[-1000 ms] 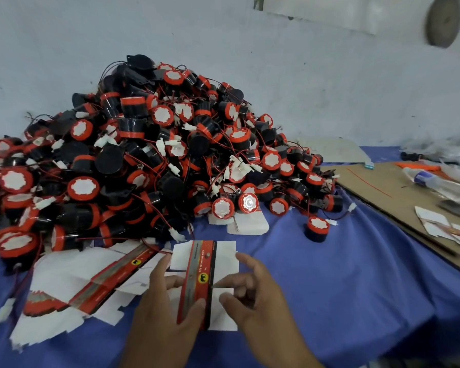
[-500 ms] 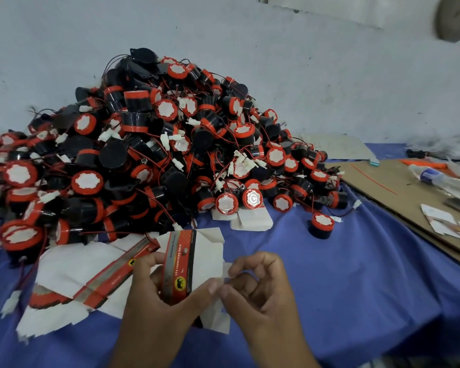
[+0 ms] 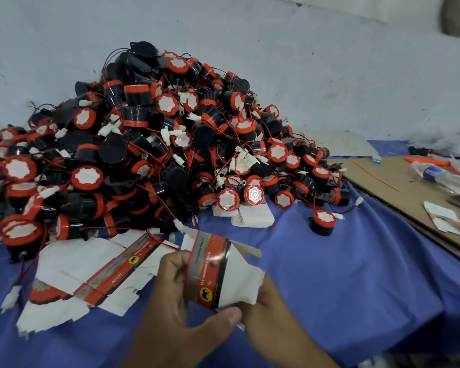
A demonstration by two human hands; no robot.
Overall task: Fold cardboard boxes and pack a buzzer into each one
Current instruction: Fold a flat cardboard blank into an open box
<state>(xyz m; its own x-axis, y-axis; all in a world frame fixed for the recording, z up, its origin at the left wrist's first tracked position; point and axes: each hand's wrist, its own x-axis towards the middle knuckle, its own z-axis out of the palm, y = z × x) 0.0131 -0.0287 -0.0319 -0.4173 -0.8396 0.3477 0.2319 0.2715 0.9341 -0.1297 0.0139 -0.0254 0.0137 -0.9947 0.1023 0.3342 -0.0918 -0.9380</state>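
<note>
Carton blank [image 3: 218, 274]: thin glossy card, white panels with a red-and-silver printed band. It is bowed into a curve and held clear of the desk, just right of the loose blanks.
Left hand [image 3: 170, 309]: fingers curled round the blank's left edge, thumb pressed against its lower end.
Right hand [image 3: 274, 314]: grips the white panel from the right; its fingertips are hidden behind the card.
Buzzers [image 3: 149, 155]: a heap of black plastic cylinders with red rims, white scalloped faces, thin red wires and white plugs, piled against the wall beyond the blank.
Lone buzzer [image 3: 323, 221]: sits on the cloth, apart from the heap's right foot.
Flat blanks [image 3: 91, 274]: a ragged fan of the same card, lying left of the hands.
Desk [image 3: 343, 288]: draped in creased blue cloth, with a brown cardboard sheet [image 3: 398, 197] and a clear plastic bottle [image 3: 441, 176] at the right.
Since a second ago: the blank was flat and open between both hands — now it is curled and tilted, its red band arching upward.
</note>
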